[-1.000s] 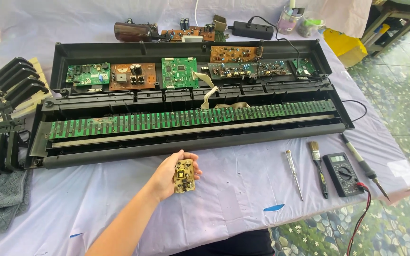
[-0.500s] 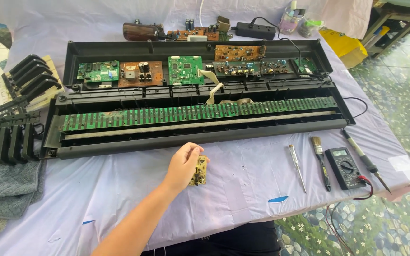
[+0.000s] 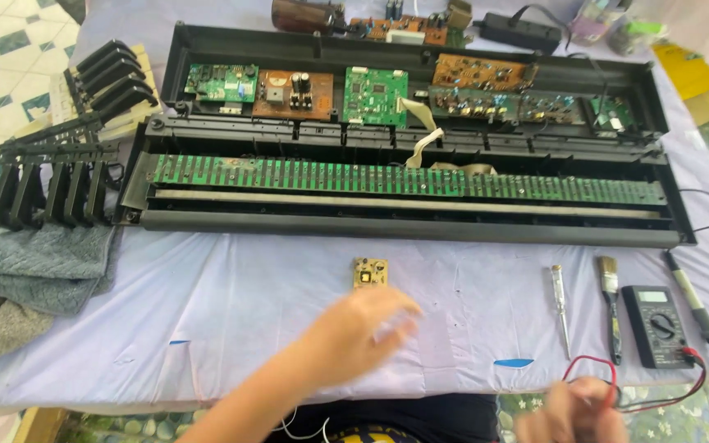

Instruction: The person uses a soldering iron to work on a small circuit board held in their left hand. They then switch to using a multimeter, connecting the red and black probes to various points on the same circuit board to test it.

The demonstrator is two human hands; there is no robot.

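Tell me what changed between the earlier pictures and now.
The left hand let go of the small yellow circuit board, which now lies flat on the purple cloth, and the hand has drawn back toward the body. The right hand has come into view, at the red and black probe leads. The opened keyboard chassis, screwdriver, brush and multimeter stayed put.

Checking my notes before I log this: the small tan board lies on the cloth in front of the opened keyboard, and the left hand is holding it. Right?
Not quite. The head view shows the small tan board lying on the cloth by itself; the left hand is just below it, blurred, not holding it. The rest is right: it lies in front of the opened keyboard.
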